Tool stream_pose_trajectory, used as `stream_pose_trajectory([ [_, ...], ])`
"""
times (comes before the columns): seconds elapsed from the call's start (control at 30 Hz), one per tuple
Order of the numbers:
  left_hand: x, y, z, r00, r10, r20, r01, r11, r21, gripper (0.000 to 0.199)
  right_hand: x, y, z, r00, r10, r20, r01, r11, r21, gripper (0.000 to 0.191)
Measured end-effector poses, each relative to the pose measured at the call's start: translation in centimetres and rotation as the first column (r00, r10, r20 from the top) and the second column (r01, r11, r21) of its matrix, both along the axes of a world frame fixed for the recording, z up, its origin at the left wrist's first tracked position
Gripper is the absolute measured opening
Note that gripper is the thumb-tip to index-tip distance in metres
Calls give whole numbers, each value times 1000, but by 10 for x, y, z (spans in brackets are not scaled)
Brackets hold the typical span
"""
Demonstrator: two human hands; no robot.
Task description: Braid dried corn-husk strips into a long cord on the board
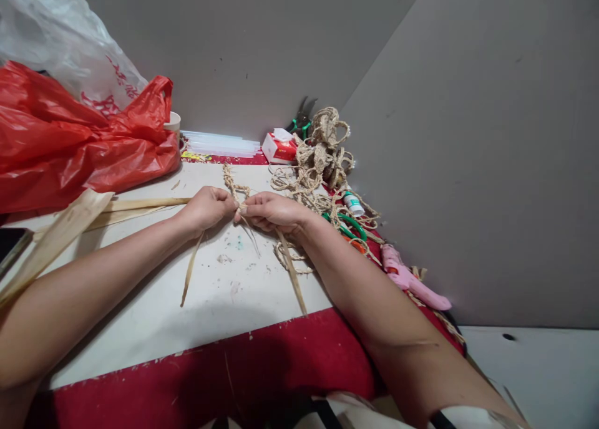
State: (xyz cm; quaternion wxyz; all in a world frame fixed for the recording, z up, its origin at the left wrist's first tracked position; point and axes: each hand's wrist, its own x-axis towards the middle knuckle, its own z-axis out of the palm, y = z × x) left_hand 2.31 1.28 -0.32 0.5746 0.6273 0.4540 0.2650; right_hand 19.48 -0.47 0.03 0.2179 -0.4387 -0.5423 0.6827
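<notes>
Over the white board, my left hand [209, 209] and my right hand [276, 212] meet fingertip to fingertip, both closed in a pinch. Between them is the working end of a braided straw cord [229, 178], whose finished length curls away behind the fingers. A loose straw strand [191, 273] hangs below my left hand, and another strand [292, 273] trails from under my right hand toward the board's front edge. The exact crossing of the strands is hidden by my fingers. Wide dry husk strips [70, 229] lie left, beside my left forearm.
A red plastic bag [84, 145] fills the back left. Clear sticks [219, 143], a small tissue pack [279, 147] and green-handled pruners [302, 120] line the wall. Coiled straw cord [322, 148], green-handled scissors [350, 226] and a pink glue gun [412, 279] lie right. The white board [154, 329] covers red cloth.
</notes>
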Motion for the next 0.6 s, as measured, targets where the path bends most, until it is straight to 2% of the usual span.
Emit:
stream_pose_trajectory([
  [0.23, 1, 3, -4, 995, 80, 64, -73, 992, -105, 18, 13, 0, 12, 991, -27, 135, 17, 997, 76, 21],
  [0.3, 1, 2, -4, 992, 98, 81, -86, 986, -142, 21, 18, 0, 15, 977, -32, 213, 5, 992, 128, 21],
  [0.37, 2, -1, -4, 990, 112, 80, -98, 981, -165, 20, 21, 0, 22, 943, -87, 321, 17, 976, 216, 19],
  [0.43, 1, -3, -4, 989, 125, 73, -111, 979, -169, 18, 21, -1, 34, 895, -220, 388, 73, 931, 358, 13],
  [0.5, 1, -4, -5, 989, 123, 80, -109, 981, -160, 21, 15, -3, 50, 865, -350, 360, 138, 854, 501, 6],
  [0.6, 1, -6, -6, 989, 126, 78, -112, 980, -164, 24, -12, -7, 79, 872, -405, 275, 149, 755, 639, 6],
])
